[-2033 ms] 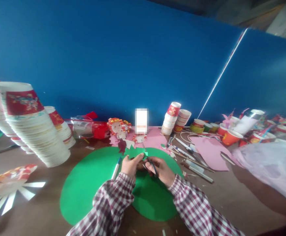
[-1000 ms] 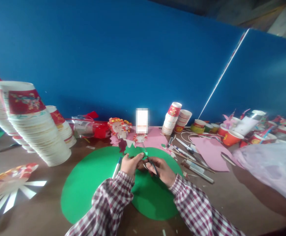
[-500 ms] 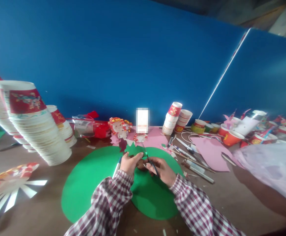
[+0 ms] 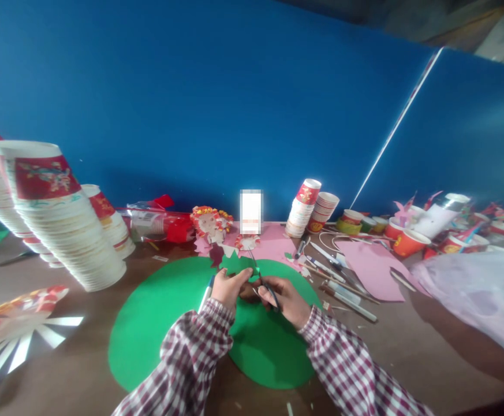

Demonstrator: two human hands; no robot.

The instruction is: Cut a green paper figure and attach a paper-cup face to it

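Although almost nothing has shifted from a moment earlier, suggesting that the cut advances slowly, entries stand thus: left hand (image 4: 227,286), one, fingers pinching one jagged green cut-out (image 4: 234,263), mid-frame; right hand (image 4: 290,300), one, fingers gripping scissors (image 4: 275,298), one pair, blades at the cut-out's right edge. Beneath: green paper (image 4: 156,323), one sheet or two, cannot tell. Marker (image 4: 205,296), one, beside left hand. Outward on table (image 4: 373,358): cup stacks (image 4: 67,225), three frame-left, two right of centre.
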